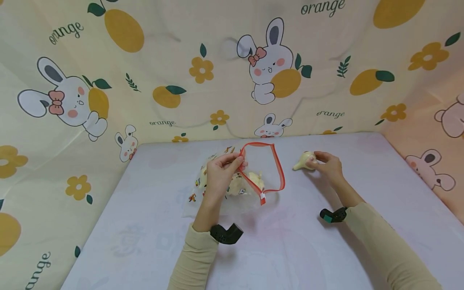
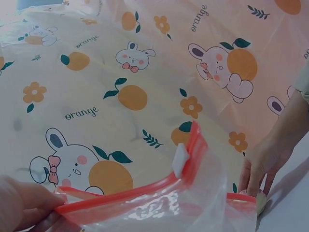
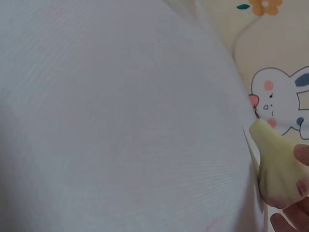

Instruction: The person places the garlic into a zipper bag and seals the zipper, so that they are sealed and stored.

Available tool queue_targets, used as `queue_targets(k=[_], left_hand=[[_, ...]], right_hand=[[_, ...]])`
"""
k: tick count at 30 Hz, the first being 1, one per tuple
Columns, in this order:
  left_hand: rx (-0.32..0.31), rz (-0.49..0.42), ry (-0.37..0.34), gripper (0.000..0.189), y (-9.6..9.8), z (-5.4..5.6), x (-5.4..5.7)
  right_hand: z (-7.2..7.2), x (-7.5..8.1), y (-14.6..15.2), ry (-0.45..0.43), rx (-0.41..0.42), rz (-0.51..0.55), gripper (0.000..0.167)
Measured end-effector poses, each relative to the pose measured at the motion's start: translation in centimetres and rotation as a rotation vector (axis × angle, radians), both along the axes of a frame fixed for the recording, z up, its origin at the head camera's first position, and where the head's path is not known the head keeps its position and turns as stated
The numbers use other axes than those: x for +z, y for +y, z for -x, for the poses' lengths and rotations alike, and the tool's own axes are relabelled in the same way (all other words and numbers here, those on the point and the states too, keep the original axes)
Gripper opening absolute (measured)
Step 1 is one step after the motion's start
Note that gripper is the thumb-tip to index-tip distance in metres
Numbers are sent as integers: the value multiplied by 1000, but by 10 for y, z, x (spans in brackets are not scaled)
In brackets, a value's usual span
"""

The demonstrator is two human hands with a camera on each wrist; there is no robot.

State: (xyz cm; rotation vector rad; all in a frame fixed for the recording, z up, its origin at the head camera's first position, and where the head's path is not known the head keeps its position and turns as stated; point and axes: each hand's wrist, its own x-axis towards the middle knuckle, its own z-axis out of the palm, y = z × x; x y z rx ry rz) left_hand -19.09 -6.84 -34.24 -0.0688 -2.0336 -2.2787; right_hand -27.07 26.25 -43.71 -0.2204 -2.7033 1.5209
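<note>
My left hand (image 1: 221,171) pinches the red rim (image 1: 278,167) of a clear plastic zip bag (image 1: 214,197). The bag's mouth stands wide apart, and its white slider (image 2: 181,160) is at a corner of the rim. Pale cream things (image 1: 255,179) lie inside the bag, partly hidden by its small colourful prints and the hand. To the right of the bag, my right hand (image 1: 329,166) grips a garlic bulb (image 1: 305,160) with its stem pointing left. In the right wrist view the garlic (image 3: 280,169) is pale yellow with purplish patches, and fingertips press its side.
A white cloth covers the table (image 1: 282,249). Behind it hangs a cream curtain (image 1: 217,92) printed with rabbits and oranges, and a pinkish one (image 1: 431,133) is on the right. Black wrist cameras (image 1: 226,233) sit on both wrists.
</note>
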Motion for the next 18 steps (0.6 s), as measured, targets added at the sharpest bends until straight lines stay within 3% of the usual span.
queue_targets(k=[18], left_hand=[[3,2,-11,22,0,1,0]], right_hand=[[0,-3,-1,-1,-4,-16,61]])
